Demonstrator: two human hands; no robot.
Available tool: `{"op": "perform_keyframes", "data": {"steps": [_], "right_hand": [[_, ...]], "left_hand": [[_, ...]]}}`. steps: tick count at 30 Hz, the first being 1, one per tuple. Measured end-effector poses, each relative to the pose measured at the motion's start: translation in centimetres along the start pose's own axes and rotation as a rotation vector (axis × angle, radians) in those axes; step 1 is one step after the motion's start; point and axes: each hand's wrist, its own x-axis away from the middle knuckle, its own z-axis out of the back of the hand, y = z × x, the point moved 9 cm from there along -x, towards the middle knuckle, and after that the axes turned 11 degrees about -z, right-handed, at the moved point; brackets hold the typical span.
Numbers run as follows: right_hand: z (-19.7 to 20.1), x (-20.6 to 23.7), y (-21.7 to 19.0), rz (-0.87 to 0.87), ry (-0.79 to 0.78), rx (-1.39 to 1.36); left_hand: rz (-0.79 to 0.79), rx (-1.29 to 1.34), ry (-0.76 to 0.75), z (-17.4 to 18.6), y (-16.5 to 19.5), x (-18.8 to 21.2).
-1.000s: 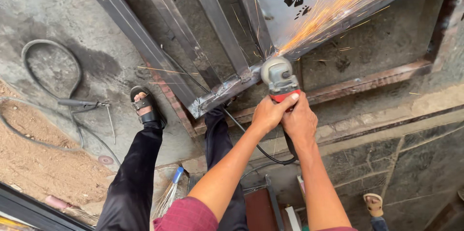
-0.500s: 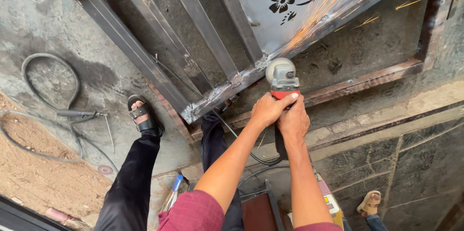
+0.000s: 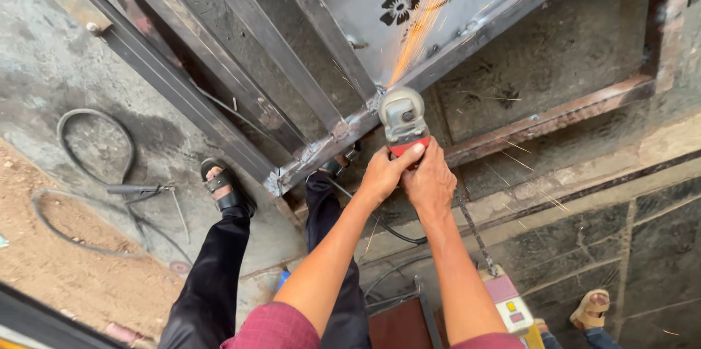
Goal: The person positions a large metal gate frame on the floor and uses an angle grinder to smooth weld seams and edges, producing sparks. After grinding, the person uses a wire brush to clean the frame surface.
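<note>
Both hands wrap the body of an angle grinder (image 3: 402, 121), which sits at the centre of the view with its head pressed against the lower edge of a steel gate frame (image 3: 321, 150). The left hand (image 3: 382, 174) is clenched around the red rear part of the tool, its thumb lying across the top; the right hand (image 3: 431, 182) is clenched just beside it at 4 o'clock, the 2 touching. Doubling up like this probably steadies the tool against the kick of the spinning disc.

A fan of orange sparks (image 3: 427, 17) shoots toward 12 o'clock, away from the body, across a flat grey metal sheet (image 3: 438, 6) with a flower shape (image 3: 400, 7) cut through it. The frame is made of long square tubes, dull grey with rusty patches and rough, bright weld seams at the joints. It lies tilted over a rough concrete floor (image 3: 58, 64).

At 8 o'clock a foot in a black sandal (image 3: 223, 185) stands beside the frame corner; the other foot seems to rest on the frame near the grinder, though it is half hidden. A dark cable (image 3: 91, 174) loops on the floor at 9 o'clock. The grinder's cord (image 3: 475, 228) trails toward 5 o'clock, past a small boxy machine (image 3: 507, 305).
</note>
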Motion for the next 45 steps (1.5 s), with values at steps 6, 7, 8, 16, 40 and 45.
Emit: {"op": "perform_keyframes", "data": {"steps": [6, 7, 8, 16, 40, 45], "right_hand": [[-0.1, 0.1, 0.3, 0.002, -0.024, -0.025], [0.0, 0.2, -0.5, 0.078, -0.028, -0.052], [-0.1, 0.1, -0.3, 0.035, -0.031, -0.048], [0.2, 1.3, -2.1, 0.003, -0.106, -0.084], [-1.6, 13.2, -12.3, -0.756, -0.052, -1.183], [-0.1, 6.7, -18.5, -0.581, -0.031, -0.612]], "left_hand": [[0.081, -0.019, 0.012, -0.6, 0.2, 0.7], [0.037, 0.110, 0.010, -0.8, 0.9, 0.7], [0.001, 0.241, 0.014, -0.9, 1.6, 0.8], [0.089, -0.060, 0.052, 1.6, 1.6, 2.4], [-0.183, -1.347, -0.099, 45.9, 13.8, 23.2], [-0.269, -1.290, 0.019, 49.0, 12.8, 22.6]]}}
